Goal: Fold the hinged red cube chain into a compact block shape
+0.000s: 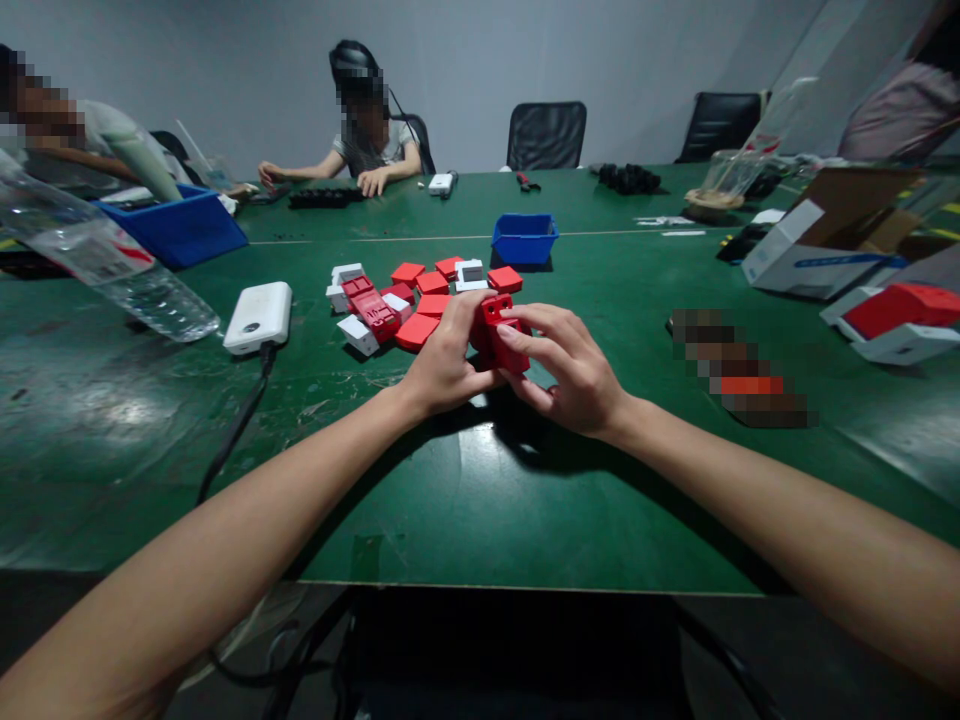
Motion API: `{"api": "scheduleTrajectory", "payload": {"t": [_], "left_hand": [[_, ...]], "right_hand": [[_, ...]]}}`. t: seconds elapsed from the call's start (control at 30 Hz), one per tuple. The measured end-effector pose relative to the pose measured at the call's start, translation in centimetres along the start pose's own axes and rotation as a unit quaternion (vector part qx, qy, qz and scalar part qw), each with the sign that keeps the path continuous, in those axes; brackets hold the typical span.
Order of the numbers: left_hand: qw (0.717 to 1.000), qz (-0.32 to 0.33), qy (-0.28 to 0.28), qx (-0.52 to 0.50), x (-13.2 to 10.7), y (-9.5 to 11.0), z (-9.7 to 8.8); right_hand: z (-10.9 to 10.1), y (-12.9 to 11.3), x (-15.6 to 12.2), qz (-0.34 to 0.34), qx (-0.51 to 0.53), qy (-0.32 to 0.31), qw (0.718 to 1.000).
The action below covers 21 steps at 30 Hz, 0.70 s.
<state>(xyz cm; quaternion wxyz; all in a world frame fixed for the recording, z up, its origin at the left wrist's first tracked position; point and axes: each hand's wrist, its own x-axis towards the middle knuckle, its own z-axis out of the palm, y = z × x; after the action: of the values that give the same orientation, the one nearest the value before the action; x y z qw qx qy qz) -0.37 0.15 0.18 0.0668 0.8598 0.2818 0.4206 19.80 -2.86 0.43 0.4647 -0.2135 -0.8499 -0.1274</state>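
Observation:
Both my hands hold one red plastic block (496, 332) just above the green table (465, 500). My left hand (444, 362) wraps round its left side, fingers curled over the top. My right hand (564, 368) grips its right side, thumb and fingers pressed on it. Just beyond my hands lies a pile of red and white plastic pieces (411, 296).
A small blue bin (524, 238) stands behind the pile. A white power bank (259, 316) with a black cable and a clear water bottle (97, 262) lie at left. A larger blue bin (176, 228), cardboard boxes (832, 240) at right, two seated people and black chairs at the far side.

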Motion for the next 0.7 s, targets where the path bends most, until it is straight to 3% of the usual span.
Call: {"api": "scheduleTrajectory", "payload": {"t": [0.7], "left_hand": [[1.0, 0.009, -0.012, -0.012, 0.03, -0.07, -0.07]], "right_hand": [[-0.11, 0.02, 0.43, -0.006, 0.01, 0.005, 1.0]]}}
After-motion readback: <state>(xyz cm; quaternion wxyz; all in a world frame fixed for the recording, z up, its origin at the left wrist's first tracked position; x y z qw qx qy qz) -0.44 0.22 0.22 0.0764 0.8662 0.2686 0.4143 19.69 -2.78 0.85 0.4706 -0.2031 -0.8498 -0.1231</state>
